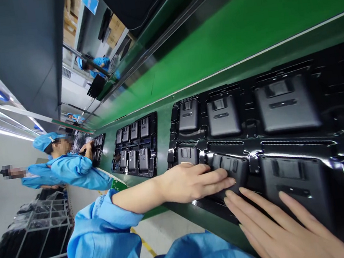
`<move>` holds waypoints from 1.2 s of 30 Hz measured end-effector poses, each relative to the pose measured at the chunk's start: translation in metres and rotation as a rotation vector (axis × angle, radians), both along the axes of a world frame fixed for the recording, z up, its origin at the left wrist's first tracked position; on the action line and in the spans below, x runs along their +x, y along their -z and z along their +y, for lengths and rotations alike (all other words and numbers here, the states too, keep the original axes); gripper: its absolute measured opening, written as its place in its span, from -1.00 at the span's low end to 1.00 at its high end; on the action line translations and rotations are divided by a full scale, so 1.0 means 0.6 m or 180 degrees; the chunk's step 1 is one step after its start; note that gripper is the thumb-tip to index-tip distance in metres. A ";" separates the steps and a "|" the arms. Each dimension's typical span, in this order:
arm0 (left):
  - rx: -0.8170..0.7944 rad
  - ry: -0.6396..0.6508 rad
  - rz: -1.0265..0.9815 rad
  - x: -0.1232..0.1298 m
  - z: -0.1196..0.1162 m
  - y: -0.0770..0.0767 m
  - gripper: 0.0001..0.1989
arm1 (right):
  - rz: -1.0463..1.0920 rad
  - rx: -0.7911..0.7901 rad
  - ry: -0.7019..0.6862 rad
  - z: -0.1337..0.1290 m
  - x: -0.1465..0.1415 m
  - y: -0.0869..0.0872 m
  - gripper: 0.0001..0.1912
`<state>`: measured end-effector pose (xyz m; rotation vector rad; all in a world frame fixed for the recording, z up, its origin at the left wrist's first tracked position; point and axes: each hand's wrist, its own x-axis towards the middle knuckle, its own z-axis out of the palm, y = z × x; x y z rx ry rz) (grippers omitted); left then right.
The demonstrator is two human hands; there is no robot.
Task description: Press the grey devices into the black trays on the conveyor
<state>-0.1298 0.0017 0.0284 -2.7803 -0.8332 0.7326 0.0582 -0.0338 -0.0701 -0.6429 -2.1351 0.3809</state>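
My left hand point(194, 181) reaches in from the left, its fingers together and curled over the lower part of a black device point(232, 165) that sits tilted in a glossy black tray point(250, 135). Just to its right, my right hand point(276, 225) has its fingers stretched out and apart, its fingertips close to the same device. Beside the right hand lies a larger-looking black device point(295, 176) in its compartment. More such devices, one of them a grey-black one point(223, 116), fill the tray's far row.
A second tray point(135, 146) with several devices rests further along the green bench point(166, 121). Beyond it, a person in blue point(71, 163) works at another tray. A green surface point(242, 39) runs behind the trays, and a wire rack point(36, 231) stands at lower left.
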 end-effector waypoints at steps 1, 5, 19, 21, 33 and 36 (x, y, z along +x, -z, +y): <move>0.0014 -0.0008 -0.0017 0.002 -0.001 -0.002 -0.59 | 0.0005 0.0019 0.0009 0.000 0.000 0.001 -0.58; -0.0014 -0.0027 -0.0117 0.010 -0.006 -0.011 -0.61 | 0.0001 0.0041 0.0068 -0.001 0.000 -0.001 -0.57; -0.0840 -0.0891 -0.0653 0.018 -0.011 -0.013 -0.63 | -0.0269 0.0192 0.0159 0.000 0.006 -0.013 -0.52; -0.1057 -0.1130 -0.1050 0.023 -0.013 -0.006 -0.68 | -0.0265 0.0242 0.0164 0.002 0.007 -0.013 -0.51; 0.0268 -0.3281 -0.0748 0.134 -0.026 0.024 -0.82 | -0.0413 0.0395 0.0162 0.005 0.015 -0.027 -0.52; 0.0408 -0.3202 -0.0548 0.142 -0.026 0.024 -0.84 | -0.0396 0.0351 0.0168 0.007 0.016 -0.030 -0.53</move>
